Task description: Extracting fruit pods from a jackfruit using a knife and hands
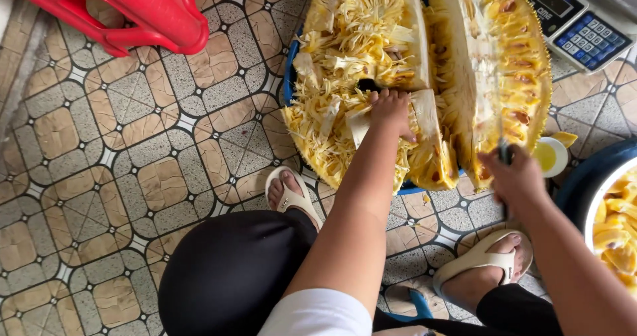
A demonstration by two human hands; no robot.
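Head view: left hand [391, 112] flat on cut jackfruit [371, 64]; right hand [514, 177] beside, gripping knife [504, 151].

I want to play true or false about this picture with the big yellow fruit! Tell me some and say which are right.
1. The left hand rests on a cut jackfruit piece. True.
2. The right hand holds a spoon. False: it grips a knife.
3. The stool is blue. False: it is red.
4. A scale sits at the top right. True.
5. The person is barefoot. False: they wear sandals.
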